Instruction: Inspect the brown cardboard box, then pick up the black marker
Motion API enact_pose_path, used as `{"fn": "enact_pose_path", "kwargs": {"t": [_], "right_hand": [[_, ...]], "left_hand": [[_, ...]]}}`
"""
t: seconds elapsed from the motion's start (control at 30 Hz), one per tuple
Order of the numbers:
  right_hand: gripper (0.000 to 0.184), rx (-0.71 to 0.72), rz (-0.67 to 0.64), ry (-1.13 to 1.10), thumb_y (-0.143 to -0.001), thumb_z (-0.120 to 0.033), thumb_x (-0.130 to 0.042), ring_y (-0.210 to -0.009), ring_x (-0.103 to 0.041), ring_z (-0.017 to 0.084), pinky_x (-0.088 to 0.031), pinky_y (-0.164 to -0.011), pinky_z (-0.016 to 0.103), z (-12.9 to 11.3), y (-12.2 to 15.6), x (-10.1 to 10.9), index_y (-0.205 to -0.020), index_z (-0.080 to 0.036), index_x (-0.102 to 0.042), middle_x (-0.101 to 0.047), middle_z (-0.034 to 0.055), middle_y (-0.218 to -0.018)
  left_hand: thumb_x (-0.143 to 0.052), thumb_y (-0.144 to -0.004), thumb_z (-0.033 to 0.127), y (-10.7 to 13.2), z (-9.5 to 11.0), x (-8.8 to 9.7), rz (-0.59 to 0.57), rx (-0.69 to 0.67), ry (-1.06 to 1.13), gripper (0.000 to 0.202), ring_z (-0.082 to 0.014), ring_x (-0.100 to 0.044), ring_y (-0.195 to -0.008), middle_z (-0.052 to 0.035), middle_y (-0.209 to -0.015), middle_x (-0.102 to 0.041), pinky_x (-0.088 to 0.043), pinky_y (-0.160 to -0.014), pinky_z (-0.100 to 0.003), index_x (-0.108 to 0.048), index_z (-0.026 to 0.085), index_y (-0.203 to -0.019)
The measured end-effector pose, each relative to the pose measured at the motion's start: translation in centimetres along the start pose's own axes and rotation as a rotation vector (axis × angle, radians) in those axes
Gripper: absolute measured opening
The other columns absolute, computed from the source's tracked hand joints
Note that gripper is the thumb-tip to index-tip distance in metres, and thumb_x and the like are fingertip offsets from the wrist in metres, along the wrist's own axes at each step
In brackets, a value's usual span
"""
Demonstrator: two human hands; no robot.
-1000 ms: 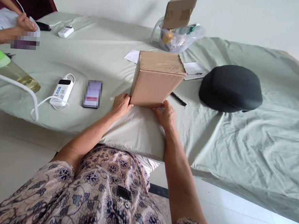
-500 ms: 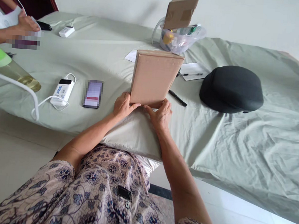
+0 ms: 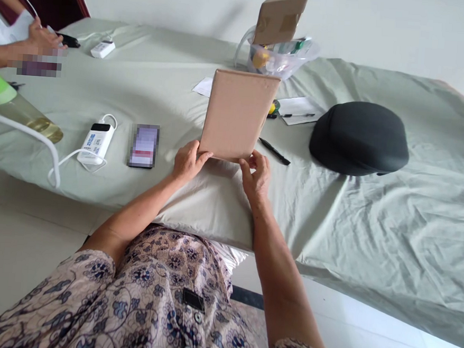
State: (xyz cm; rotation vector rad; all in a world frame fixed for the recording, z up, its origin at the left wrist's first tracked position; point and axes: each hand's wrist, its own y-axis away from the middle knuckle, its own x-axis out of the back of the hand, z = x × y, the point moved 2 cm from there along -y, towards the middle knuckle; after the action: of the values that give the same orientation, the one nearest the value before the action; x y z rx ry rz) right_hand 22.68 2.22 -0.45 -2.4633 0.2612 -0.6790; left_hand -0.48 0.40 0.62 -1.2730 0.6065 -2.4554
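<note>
Brown cardboard is filling the middle of the view: a plain cardboard box point(image 3: 236, 116) is standing tilted up above the near edge of the bed point(image 3: 372, 215), over a pillow-like bulge under the sheet. The left hand point(image 3: 185, 162) is gripping its lower left corner, thumb on the near face and fingers curled behind. The right hand point(image 3: 257, 174) is pinching the lower right corner in the same way, so both hands are closed on the box and sitting equally near it. The box is lying directly ahead of and above the hands, its long axis running upward and away from the person. The face turned to the camera is showing no print or label.

Left of the hands, a phone point(image 3: 143, 145) is lying flat with its screen blurred, and just beyond it a white power bank point(image 3: 96, 142) with a cable is carrying dark print too small to read. A black pen point(image 3: 274, 151) is lying just right of the box, and a black cap point(image 3: 359, 138) further right. Toward the far edge, a clear plastic bag point(image 3: 277, 58) is propping up a second piece of cardboard, unreadable. At the far left corner another person's hand point(image 3: 40, 38) is resting on papers.
</note>
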Motion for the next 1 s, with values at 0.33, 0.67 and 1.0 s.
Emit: {"fn": "enact_pose_path", "kwargs": {"t": [0.33,0.67,1.0], "right_hand": [[0.049,-0.01,0.014,-0.024,-0.098,-0.063,-0.047,-0.077,-0.061,0.019,-0.052,-0.074,0.037,-0.7,-0.2,0.7,-0.115,-0.022,-0.069,-0.063,0.0027,-0.079],[0.048,-0.026,-0.219,-0.352,-0.087,-0.063,-0.07,-0.056,-0.057,0.013,-0.048,-0.058,0.028,-1.5,0.7,-0.1,-0.111,-0.026,-0.052,-0.061,-0.0063,-0.066],[0.034,0.225,-0.561,-0.317,-0.097,-0.053,-0.061,-0.067,-0.063,0.014,-0.054,-0.065,0.029,-4.5,2.1,-1.7,-0.106,-0.021,-0.068,-0.075,0.0064,-0.094]], "left_hand": [[-0.017,-0.104,0.066,-0.2,-0.4,-0.1,0.066,-0.054,0.127,0.059,-0.0214,-0.062,-0.074,-0.0061,-0.076,-0.061,-0.047,-0.072,-0.033,-0.05,0.023,-0.082],[-0.029,-0.098,0.077,-0.2,-1.1,0.1,0.216,0.102,0.292,0.064,-0.0233,-0.067,-0.091,-0.0118,-0.098,-0.068,-0.053,-0.081,-0.036,-0.056,0.021,-0.11],[-0.04,-0.095,0.078,-0.9,-1.4,1.6,0.25,-0.007,0.308,0.085,-0.0299,-0.052,-0.139,-0.0167,-0.155,-0.049,-0.042,-0.116,-0.044,-0.027,0.025,-0.16]]}}
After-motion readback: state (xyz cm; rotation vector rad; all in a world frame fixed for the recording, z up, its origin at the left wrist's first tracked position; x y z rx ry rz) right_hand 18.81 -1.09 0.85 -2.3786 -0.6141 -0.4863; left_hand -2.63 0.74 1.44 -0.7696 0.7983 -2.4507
